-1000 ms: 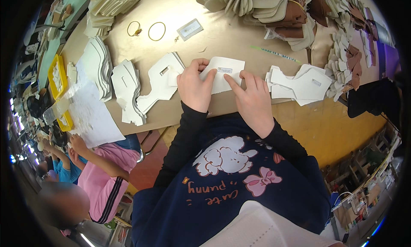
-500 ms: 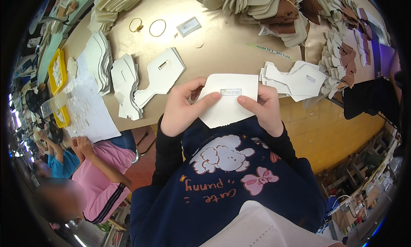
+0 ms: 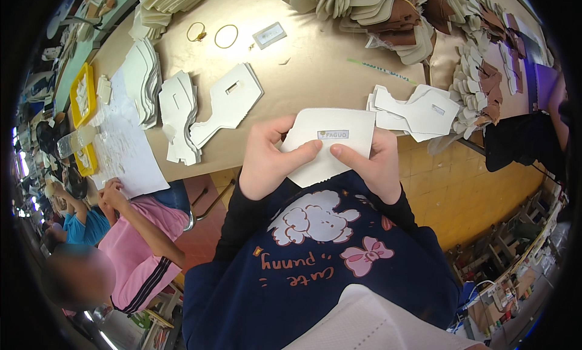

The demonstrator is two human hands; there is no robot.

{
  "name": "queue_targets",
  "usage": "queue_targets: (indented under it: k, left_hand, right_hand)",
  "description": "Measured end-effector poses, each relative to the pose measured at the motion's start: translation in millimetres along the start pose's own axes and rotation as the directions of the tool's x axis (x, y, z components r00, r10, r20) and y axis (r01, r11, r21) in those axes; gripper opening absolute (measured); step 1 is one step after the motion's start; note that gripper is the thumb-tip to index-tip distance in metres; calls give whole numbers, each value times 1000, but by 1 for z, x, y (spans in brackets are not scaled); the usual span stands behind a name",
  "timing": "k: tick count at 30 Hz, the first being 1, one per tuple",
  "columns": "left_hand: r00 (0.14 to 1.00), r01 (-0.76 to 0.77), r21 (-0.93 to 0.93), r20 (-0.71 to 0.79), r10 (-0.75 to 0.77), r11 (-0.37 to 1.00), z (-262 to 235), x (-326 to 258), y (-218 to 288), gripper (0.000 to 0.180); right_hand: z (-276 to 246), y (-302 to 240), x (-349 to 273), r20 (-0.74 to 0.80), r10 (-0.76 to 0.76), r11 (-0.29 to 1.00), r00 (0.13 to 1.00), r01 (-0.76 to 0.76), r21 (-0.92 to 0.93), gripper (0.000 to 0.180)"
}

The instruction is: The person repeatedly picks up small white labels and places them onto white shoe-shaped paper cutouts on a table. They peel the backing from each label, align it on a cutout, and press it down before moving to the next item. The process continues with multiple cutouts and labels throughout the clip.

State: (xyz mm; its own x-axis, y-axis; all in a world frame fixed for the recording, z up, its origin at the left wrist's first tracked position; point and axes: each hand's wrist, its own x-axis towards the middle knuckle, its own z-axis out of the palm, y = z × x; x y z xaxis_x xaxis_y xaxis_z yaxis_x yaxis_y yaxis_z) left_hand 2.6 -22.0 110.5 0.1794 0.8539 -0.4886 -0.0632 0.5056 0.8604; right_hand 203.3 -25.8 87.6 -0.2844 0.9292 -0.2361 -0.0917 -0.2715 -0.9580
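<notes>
**White die-cut piece held flat between two hands at centre frame**

White, thin sheet stock, probably a stiffened lining or board blank, is what the cut piece [image 3: 327, 145] appears to be made of. It is held just above the table edge, at the centre of the frame, over the dark blue sweatshirt [image 3: 315, 271]. A small grey rectangular label [image 3: 333, 134] is seen on its upper face, and both thumbs are laid close below that label.

The left hand [image 3: 267, 162] is closed on the piece's left edge, thumb on top and fingers hidden underneath. The right hand [image 3: 373, 165] is clamped on the right edge in the same way, so the piece is pinched from both sides and kept nearly flat.

The piece is judged to be very light and moderately stiff: no sag is seen between the two grips. Creasing is likely if it is squeezed hard or bent near its narrow lower point, so it is best taken by the broad side margins, clear of the label. The surface looks matt, and little slip is expected.

On the tan table [image 3: 315, 65], a stack of similar white cut-outs [image 3: 209, 107] lies to the left of the hands, and another pile [image 3: 418, 110] lies to the right, just beside the right hand. Fanned beige and brown pieces [image 3: 388, 10] are spread along the upper edge. Two thin rings [image 3: 225, 36] lie at upper left. A person in a pink top [image 3: 136, 247] is seated at lower left
</notes>
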Motion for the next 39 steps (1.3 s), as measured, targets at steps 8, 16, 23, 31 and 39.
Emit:
queue_targets:
  k: [8,16,23,31,39]
  left_hand:
    - [999,30,-10,30,-29,1000,6,-2,0,27]
    - [999,30,-45,12,-29,999,9,-3,2,25]
    - [1000,13,-62,20,-12,998,4,-3,-6,25]
    - [776,-146,892,-165,608,429,-11,46,-60,25]
    - [857,-266,926,101,505,267,2,7,-94,48]
  right_hand:
    - [-2,0,-4,-36,63,981,997,-56,185,23]
    - [-1,-3,-4,-26,82,984,996,-76,159,23]
    - [0,5,-2,-33,54,991,998,-49,124,24]
    - [-17,25,2,-23,163,429,986,-91,-899,36]
    - [10,59,-7,140,-197,346,970,202,-916,52]
